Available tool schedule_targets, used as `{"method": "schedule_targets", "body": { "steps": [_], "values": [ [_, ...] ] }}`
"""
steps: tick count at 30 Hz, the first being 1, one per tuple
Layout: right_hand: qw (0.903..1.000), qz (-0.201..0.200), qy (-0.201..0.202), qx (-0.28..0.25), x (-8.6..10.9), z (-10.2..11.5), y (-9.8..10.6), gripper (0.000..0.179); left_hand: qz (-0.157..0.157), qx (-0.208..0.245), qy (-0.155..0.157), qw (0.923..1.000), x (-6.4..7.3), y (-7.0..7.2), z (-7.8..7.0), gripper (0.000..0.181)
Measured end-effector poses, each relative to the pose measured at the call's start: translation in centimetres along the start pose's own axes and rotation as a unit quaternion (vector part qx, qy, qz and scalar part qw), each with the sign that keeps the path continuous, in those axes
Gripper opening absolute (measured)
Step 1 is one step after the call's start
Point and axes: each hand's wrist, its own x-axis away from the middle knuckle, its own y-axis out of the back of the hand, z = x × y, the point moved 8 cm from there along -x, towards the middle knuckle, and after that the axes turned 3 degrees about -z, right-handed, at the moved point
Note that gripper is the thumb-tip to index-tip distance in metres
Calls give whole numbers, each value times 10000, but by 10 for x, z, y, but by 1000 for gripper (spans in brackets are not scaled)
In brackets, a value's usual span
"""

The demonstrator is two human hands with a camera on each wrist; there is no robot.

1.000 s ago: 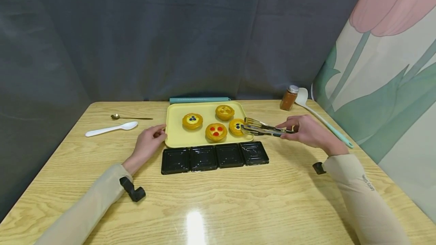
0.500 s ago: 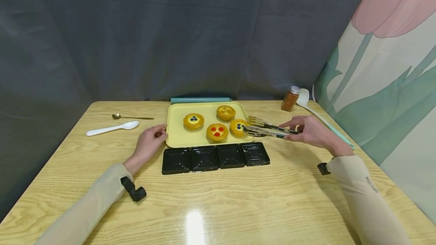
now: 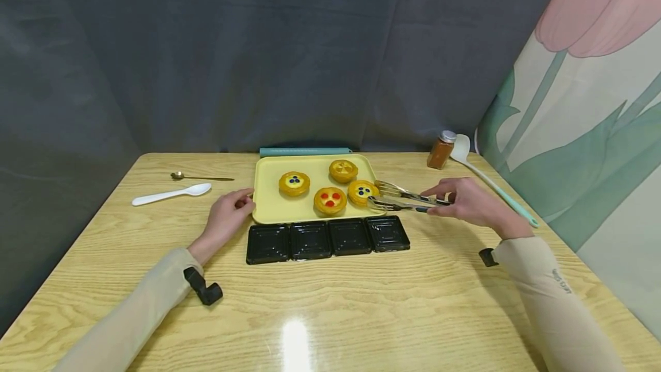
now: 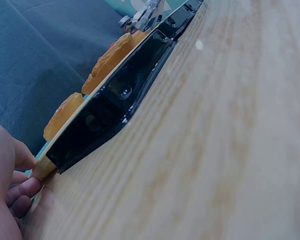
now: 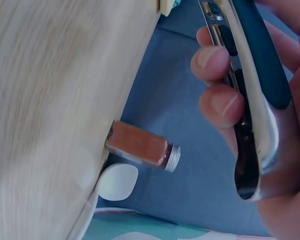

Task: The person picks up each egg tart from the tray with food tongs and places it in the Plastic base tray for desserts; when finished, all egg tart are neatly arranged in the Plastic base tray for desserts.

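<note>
- Gripping metal tongs (image 3: 405, 193), R hand (image 3: 467, 202) had fingers curled round handles; tips stood parted, just beside blueberry tart (image 3: 362, 193) at R side of yellow tray (image 3: 268, 202), contact unclear.
- L hand (image 3: 226, 214) had fingers pinching tray's L rim.
- 3 more tarts (image 3: 329, 202) lay on tray.
- 4 black sq. trays (image 3: 310, 241) sat in front, on counter (image 3: 361, 303).

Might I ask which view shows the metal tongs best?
The head view, since most of the metal tongs shows, both tips included. The right wrist view shows only the handle end, close up; the left wrist view, apparently a blurred part.
</note>
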Motion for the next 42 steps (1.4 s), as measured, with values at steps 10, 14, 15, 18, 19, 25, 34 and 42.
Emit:
{"method": "schedule_targets", "body": {
  "steps": [10, 14, 15, 18, 19, 25, 34, 42],
  "values": [
    [10000, 57, 26, -48, -1, 5, -3, 28, -16, 16, 15, 10000, 0, 0, 0, 43],
    [10000, 48, 16, -71, -1, 4, -4, 28, -14, 13, 24, 10000, 0, 1, 0, 43],
    [10000, 38, 31, -81, -1, 4, -4, 28, -10, 10, 30, 10000, 0, 1, 1, 43],
    [9999, 4, 77, -109, -1, 5, -4, 27, 13, -2, 49, 10000, 0, 0, 1, 43],
    [9999, -14, 82, -125, 0, 5, -4, 27, 19, -4, 56, 10000, 0, 0, 1, 43],
    [9997, -177, 128, -92, 4, 7, 2, 29, 22, 25, 81, 10000, 0, 0, 0, 44],
    [9979, -556, 290, -152, 23, 12, 15, 28, 19, 39, 71, 10000, 0, 0, -2, 43],
    [9961, -763, 393, -190, 50, 13, 23, 28, 63, 81, 20, 9999, 0, 0, -1, 44]
  ]
}}
